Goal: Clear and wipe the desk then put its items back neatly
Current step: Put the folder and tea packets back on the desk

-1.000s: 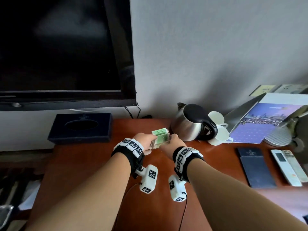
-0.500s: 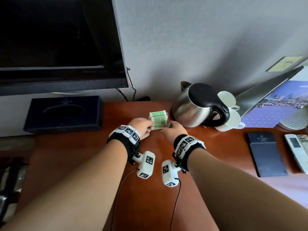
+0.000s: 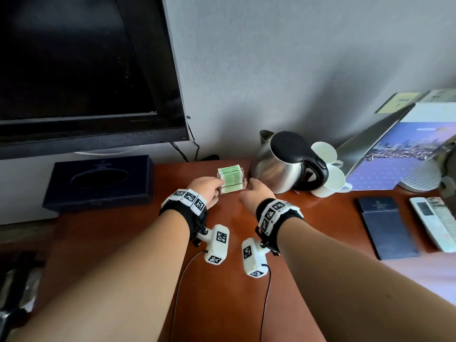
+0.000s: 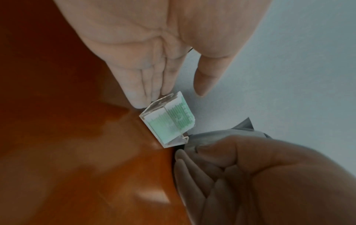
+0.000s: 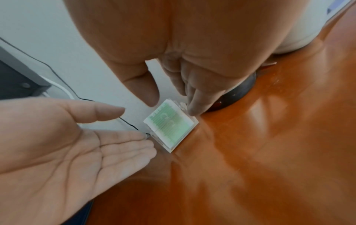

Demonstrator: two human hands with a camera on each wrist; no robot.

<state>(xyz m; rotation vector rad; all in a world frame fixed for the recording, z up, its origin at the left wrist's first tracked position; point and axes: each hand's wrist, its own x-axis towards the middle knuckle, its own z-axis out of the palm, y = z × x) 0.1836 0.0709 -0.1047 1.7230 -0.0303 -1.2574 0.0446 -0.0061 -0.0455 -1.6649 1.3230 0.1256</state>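
Wooden desk (image 3: 123,243): clear holder (image 3: 232,185) of green packets, lettering unreadable.

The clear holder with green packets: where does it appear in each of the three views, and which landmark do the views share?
Head view: the clear holder with green packets stands at centre, on the desk, between the left hand and the right hand, left of the kettle.
Left wrist view: centre, below this hand's fingertips.
Right wrist view: centre, at this hand's fingertip.
Shared landmark: the kettle, beside the holder in every view.
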